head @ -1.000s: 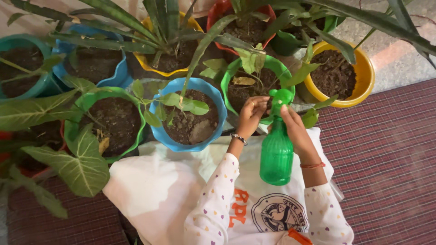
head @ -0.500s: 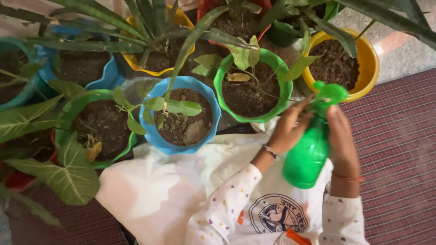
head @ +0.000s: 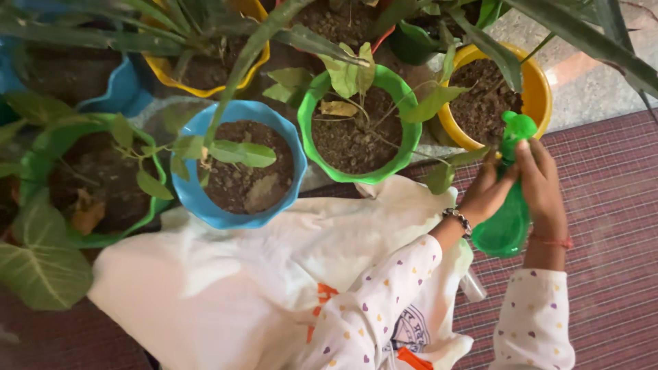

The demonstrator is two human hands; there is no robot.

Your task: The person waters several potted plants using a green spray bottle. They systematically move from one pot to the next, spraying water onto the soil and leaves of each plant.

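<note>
A green plastic spray bottle (head: pixel 506 223) is held upright in front of me, its green spray head close to the yellow pot of soil (head: pixel 538 85). My right hand (head: pixel 543 185) wraps the neck of the bottle from the right, fingers on the trigger part. My left hand (head: pixel 488 192), with a beaded bracelet at the wrist, holds the bottle's neck from the left. Both sleeves are white with small coloured hearts.
Several plant pots stand ahead: a green pot (head: pixel 397 147) with a small plant, a blue pot (head: pixel 288 185), another green pot (head: pixel 147 216) at left, yellow and blue pots behind. White cloth (head: pixel 274 274) covers my lap. A maroon checked mat (head: pixel 603 205) lies at right.
Both hands and the spray bottle have moved right, from in front of the green pot to the yellow pot. The view has shifted right too.
</note>
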